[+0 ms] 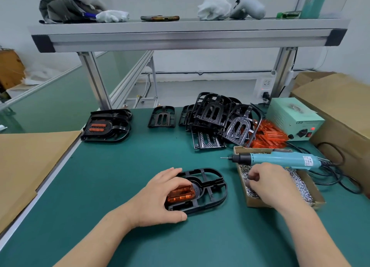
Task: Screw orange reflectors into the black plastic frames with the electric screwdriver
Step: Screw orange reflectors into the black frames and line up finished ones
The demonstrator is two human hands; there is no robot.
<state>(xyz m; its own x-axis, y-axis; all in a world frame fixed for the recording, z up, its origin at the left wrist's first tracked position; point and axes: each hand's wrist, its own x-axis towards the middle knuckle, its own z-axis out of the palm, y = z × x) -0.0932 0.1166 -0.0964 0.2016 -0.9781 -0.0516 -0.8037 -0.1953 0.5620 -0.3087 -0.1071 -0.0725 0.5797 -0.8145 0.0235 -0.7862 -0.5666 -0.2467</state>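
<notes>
Orange reflector (181, 194) seated in black frame (213, 186) on near bench (110, 176), left hand (158, 196) gripping black frame, fingers (172, 172) over reflector, right hand (266, 181) curled into screw box (258, 203), grasp unclear, teal electric screwdriver (280, 159) across box, farther back pale green power unit (294, 116) marked "LED".

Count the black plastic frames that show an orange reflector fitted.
2: one black plastic frame under the left hand, one atop the far-left stack; lower ones may hide more.
</notes>
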